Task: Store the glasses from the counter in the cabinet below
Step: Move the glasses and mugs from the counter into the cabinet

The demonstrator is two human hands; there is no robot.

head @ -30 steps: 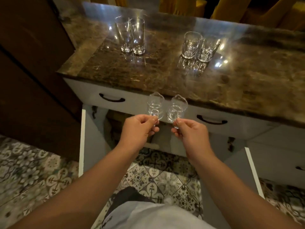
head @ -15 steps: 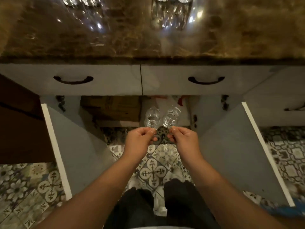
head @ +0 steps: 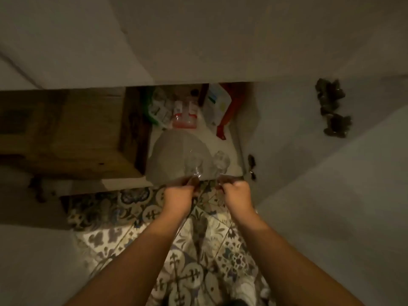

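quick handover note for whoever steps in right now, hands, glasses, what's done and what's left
Left hand: pinches a small clear glass at the cabinet mouth.
Right hand: pinches a second glass beside it.
Both glasses hang over the white cabinet floor, right of the cardboard box, in front of the packets; blur hides whether they touch down.
Done: glasses brought to the cabinet.
Left: set both down, let go. Counter out of view.
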